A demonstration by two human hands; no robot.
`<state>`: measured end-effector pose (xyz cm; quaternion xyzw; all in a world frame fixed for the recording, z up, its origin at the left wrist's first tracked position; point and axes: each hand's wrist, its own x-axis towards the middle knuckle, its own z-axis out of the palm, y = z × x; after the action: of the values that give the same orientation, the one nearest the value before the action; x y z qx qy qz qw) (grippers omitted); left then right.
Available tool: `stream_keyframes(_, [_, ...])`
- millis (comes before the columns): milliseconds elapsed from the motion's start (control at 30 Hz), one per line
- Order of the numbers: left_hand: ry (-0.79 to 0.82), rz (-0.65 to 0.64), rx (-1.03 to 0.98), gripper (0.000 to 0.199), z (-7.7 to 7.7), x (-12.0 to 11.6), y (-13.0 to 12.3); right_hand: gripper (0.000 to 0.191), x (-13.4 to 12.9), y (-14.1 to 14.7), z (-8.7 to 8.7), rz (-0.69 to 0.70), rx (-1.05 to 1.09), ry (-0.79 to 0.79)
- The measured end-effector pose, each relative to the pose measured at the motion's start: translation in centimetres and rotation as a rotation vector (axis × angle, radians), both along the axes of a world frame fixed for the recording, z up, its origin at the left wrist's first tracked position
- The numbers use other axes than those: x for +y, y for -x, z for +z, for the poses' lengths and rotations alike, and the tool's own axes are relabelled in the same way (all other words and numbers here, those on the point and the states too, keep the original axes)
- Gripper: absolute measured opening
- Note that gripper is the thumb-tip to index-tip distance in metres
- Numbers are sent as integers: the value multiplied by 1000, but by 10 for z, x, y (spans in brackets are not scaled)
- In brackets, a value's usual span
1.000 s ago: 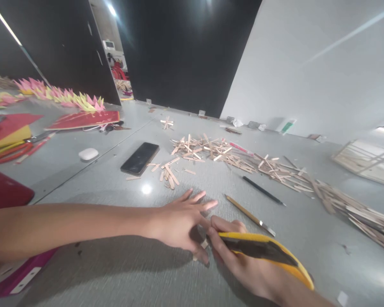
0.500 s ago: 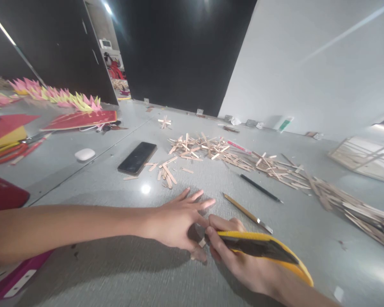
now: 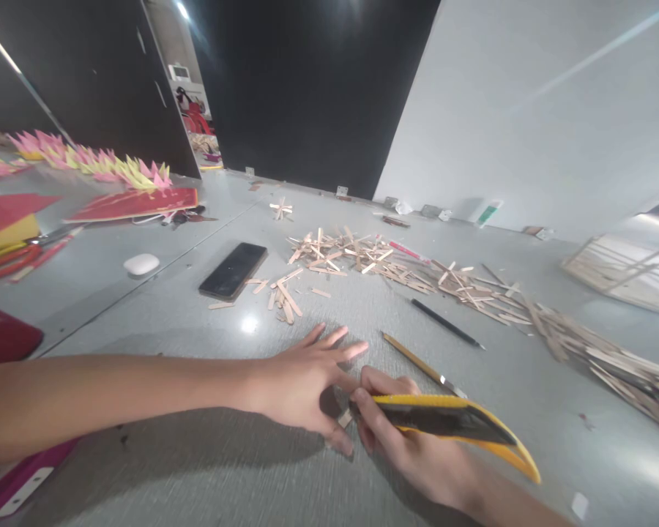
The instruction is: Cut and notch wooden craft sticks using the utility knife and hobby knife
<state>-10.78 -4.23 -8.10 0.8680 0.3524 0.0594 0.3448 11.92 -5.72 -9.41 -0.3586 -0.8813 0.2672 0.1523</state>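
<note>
At table centre, right hand (image 3: 400, 432) grips yellow-black tool (image 3: 450, 421)

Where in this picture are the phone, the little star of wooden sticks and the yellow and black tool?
Phone (image 3: 233, 270): head view, middle of its dark screen.
Star of wooden sticks (image 3: 281, 210): head view, where the sticks cross.
Yellow and black tool (image 3: 451, 421): head view, its black side.

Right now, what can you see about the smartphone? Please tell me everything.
The smartphone lies flat and slanted on the grey surface, its dark, glossy, glass-like screen facing up and unlit. Brownish casing shows along its near edge. Small wooden sticks lie close beside its near and right edges, perhaps touching; nothing rests on it.
</note>
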Motion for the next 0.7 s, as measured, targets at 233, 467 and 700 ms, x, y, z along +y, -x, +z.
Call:
stream_keyframes(233, [17, -5, 34, 54, 3, 1, -2, 43, -4, 6, 7, -14, 25, 46])
stream_keyframes(467, [-18, 6, 58, 50, 2, 2, -4, 37, -7, 10, 14, 8, 53, 47])
stream_keyframes(700, [-4, 15, 74, 52, 6, 0, -6, 40, -3, 8, 9, 26, 50, 54])
